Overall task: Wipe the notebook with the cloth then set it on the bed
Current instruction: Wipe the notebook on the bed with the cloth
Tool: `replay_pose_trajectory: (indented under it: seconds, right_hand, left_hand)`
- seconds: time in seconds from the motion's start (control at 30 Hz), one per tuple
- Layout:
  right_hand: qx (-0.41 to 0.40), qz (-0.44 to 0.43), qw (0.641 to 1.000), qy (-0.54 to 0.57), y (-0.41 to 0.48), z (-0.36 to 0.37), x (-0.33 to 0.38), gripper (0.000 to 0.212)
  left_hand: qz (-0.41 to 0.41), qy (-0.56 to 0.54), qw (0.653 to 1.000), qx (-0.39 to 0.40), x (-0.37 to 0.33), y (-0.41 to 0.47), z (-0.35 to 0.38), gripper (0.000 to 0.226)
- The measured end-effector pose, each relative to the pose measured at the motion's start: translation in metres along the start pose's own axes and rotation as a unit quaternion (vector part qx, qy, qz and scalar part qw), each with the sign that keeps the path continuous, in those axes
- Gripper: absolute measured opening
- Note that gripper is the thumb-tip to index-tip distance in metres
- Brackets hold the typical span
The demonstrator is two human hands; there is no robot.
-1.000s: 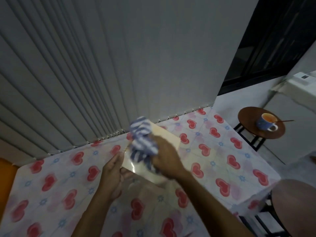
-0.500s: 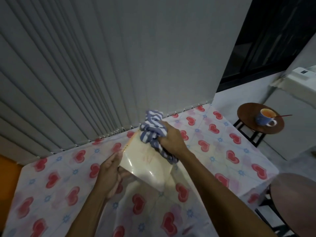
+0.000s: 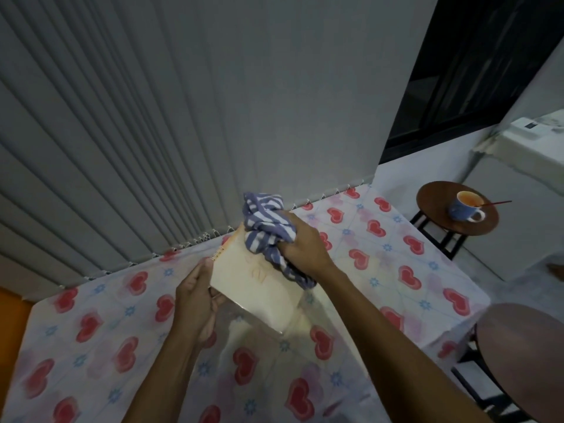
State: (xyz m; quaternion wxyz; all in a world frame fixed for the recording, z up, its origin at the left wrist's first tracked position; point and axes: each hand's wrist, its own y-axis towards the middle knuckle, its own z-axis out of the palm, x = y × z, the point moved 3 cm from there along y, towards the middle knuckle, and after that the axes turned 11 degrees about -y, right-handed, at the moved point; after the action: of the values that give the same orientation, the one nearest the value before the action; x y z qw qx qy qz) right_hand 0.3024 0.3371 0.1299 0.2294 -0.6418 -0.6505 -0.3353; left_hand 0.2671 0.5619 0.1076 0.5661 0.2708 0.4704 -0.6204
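Our left hand (image 3: 195,297) clamps the notebook (image 3: 256,285) over the bed (image 3: 91,346); our right hand (image 3: 300,248) presses the bunched cloth (image 3: 265,227) on its cover. We read no writing.

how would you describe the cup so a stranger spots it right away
Start at the bed with the red-heart sheet, then look past its far right corner to the small round dark wooden stool. The cup stands on top of it: blue, with a pale handle, an orange drink inside and a thin stick resting across its rim. Nothing else sits on that stool.
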Motion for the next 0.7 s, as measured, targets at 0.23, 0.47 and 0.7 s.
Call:
replay_pose_trajectory:
  seconds: [0.23, 0.47, 0.7]
  right_hand:
    - [-0.051, 0.035, 0.996, 0.062, -0.085, 0.028, 0.005, 0.038]
    - [-0.068, -0.157, 0.983, -0.07, -0.127, 0.046, 0.018, 0.044]
    - [-0.043, 0.08, 0.993, -0.069, -0.047, -0.023, -0.045, 0.031]
  left_hand:
    - [-0.035, -0.046, 0.994, -0.088, 0.014, 0.009, -0.004, 0.032]
    - [-0.038, -0.022, 0.993, -0.108, 0.024, 0.015, -0.014, 0.032]
    - [-0.031, -0.013, 0.998, -0.05, 0.015, 0.011, -0.019, 0.025]
